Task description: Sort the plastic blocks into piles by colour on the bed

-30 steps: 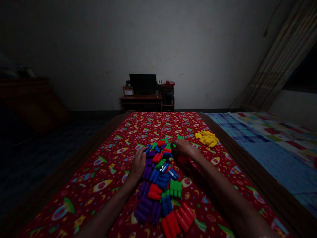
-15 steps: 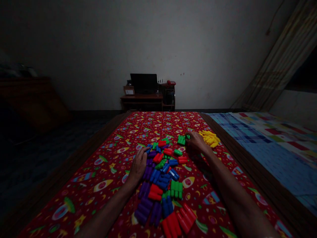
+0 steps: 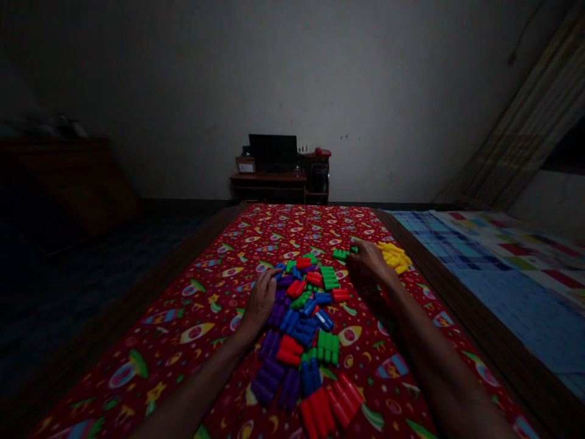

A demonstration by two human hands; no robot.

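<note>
A pile of ridged plastic building blocks lies on a red patterned cloth [image 3: 183,299]. My left hand [image 3: 262,299] rests at the pile's left side with fingers stretched out, its fingertips by a blue block [image 3: 280,268] and purple blocks [image 3: 284,281]. At the far right of the pile, my right hand [image 3: 369,261] is closed with its fingertips on a small green block [image 3: 354,249]; the palm hides part of the grip. Just left of it lies another green block [image 3: 340,254]. A green block [image 3: 329,277] with several ridges lies nearer. Yellow blocks [image 3: 395,257] sit together beyond my right hand.
Red blocks [image 3: 317,414] and green blocks [image 3: 328,347] lie toward the near end of the pile. A bed with a checked blue sheet [image 3: 461,268] is on the right. Against the far wall stands a desk [image 3: 269,178] with a monitor [image 3: 273,151].
The view has shifted slightly. A green block at the pile's upper right now shows several ridges where a shorter green shape appeared. My right hand stays by the green blocks; my left hand has barely moved.
</note>
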